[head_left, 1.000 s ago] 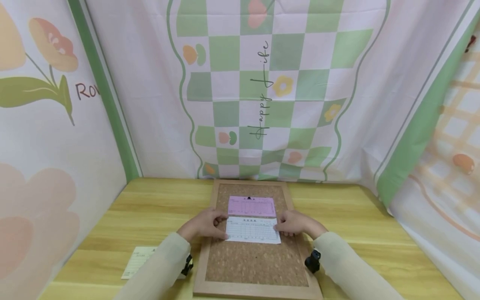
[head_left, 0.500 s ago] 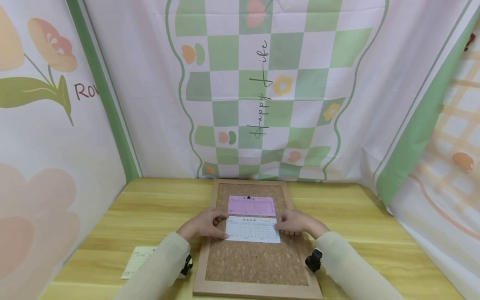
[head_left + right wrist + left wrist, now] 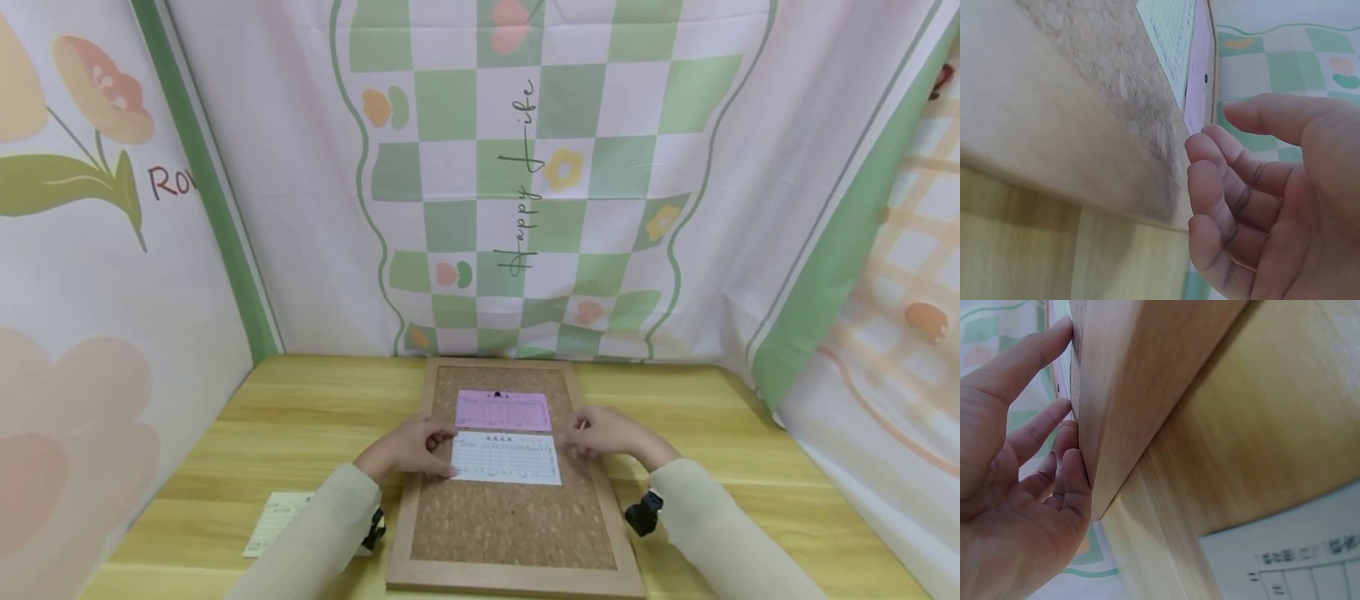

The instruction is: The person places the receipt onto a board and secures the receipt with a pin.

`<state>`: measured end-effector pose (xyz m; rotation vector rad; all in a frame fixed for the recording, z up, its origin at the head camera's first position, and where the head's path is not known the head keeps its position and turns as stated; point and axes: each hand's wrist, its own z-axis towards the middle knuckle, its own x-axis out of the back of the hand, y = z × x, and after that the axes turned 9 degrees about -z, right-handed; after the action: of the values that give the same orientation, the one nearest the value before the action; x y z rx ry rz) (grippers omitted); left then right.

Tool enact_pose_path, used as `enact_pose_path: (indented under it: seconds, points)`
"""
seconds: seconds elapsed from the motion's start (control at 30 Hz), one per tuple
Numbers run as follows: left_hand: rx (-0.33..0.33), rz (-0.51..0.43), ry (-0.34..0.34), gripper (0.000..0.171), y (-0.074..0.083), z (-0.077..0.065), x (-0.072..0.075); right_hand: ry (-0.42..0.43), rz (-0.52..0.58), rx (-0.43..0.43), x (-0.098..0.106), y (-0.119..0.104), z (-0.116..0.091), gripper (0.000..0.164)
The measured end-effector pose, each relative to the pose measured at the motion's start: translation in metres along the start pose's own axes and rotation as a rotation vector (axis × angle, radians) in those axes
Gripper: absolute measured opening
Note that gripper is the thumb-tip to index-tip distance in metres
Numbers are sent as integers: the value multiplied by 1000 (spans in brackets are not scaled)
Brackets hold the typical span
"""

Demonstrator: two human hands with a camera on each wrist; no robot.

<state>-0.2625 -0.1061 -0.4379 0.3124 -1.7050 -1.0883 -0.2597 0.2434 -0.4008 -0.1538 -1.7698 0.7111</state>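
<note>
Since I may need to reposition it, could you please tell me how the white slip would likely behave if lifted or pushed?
The white slip looks thin and flat, so it would probably bend when lifted by one edge. Seemingly unpinned, it may slide on the corkboard if pushed.

In the head view, the left forearm point(image 3: 322, 529) points toward two o'clock, the right forearm point(image 3: 723, 529) toward ten; the left hand point(image 3: 408, 447) spreads its thumb, the right hand point(image 3: 611, 433) bends its fingers loosely.
</note>
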Motion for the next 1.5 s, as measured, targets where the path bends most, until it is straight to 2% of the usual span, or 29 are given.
enact_pose_path:
  seconds: [0.4, 0.7, 1.2, 1.5]
  points:
    - [-16, -7, 1, 63, 1, -3, 1, 31, -26, -20, 10, 9, -5, 18]
    - [-25, -5, 0, 64, 1, -3, 2, 52, -22, 7, 16, 23, -10, 16]
    - [-29, -8, 2, 62, 2, -3, 2, -11, 62, 56, 24, 49, -28, 23]
    - [-33, 0, 0, 63, 2, -3, 2, -8, 68, 29, 24, 67, -36, 24]
